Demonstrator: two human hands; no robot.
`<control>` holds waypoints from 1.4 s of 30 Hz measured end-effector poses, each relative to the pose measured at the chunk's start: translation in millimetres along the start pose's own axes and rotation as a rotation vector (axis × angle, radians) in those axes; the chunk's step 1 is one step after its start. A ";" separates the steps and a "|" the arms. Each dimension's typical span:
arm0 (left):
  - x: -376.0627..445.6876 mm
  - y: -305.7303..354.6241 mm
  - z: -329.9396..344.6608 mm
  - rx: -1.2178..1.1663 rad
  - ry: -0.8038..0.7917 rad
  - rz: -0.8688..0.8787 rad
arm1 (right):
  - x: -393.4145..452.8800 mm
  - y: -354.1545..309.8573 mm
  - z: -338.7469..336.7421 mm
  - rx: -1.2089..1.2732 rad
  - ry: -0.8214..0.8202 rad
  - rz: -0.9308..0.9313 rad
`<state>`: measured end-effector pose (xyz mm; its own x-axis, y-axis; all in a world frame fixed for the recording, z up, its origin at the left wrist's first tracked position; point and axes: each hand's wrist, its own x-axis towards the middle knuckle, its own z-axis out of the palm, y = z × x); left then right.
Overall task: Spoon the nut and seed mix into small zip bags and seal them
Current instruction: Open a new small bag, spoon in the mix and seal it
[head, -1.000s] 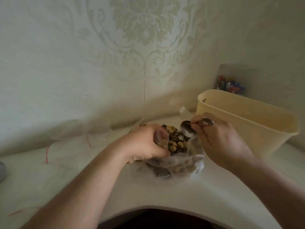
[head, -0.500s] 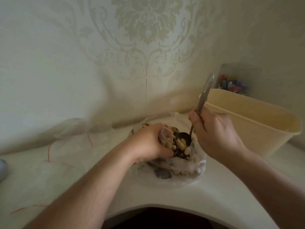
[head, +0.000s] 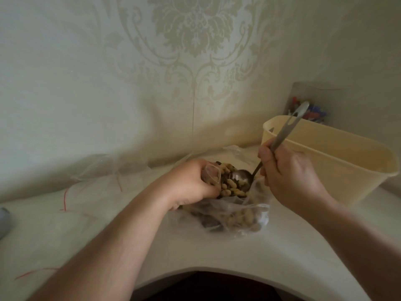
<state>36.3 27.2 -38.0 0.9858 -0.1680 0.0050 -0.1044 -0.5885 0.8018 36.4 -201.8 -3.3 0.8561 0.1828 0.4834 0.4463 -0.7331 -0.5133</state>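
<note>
My left hand (head: 188,183) grips a small clear zip bag (head: 211,175) with its mouth held open, just above the mix. A large clear plastic bag (head: 234,216) of peanuts and dark seeds (head: 230,187) lies on the white table (head: 195,253) in front of me. My right hand (head: 288,179) grips the handle of a metal spoon (head: 240,178). The spoon's bowl rests on the mix right beside the small bag's mouth, and its handle points up to the right.
A cream plastic tub (head: 338,161) stands at the right, close behind my right hand. Behind it is a clear container of coloured items (head: 312,107). Loose clear zip bags with red strips (head: 97,177) lie at the left. The patterned wall is close behind.
The spoon has swung from lying level at the right hand to handle-up, and its bowl has gone down into the mix beside the small bag. The left hand has barely moved.
</note>
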 end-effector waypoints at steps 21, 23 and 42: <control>-3.6 8.4 -2.7 -0.086 0.225 0.086 | 6.4 8.4 -9.3 0.333 0.189 0.270; -4.1 8.1 0.2 -0.043 0.258 0.102 | 10.8 2.3 -19.5 0.334 0.223 0.234; -7.4 22.4 21.3 0.116 0.410 0.132 | 10.3 -35.8 -28.6 -0.007 0.206 -0.397</control>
<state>23.8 -1.6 -32.8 0.9314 0.0662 0.3578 -0.2236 -0.6716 0.7064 21.8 -192.5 40.3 0.5488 0.3174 0.7734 0.7274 -0.6372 -0.2547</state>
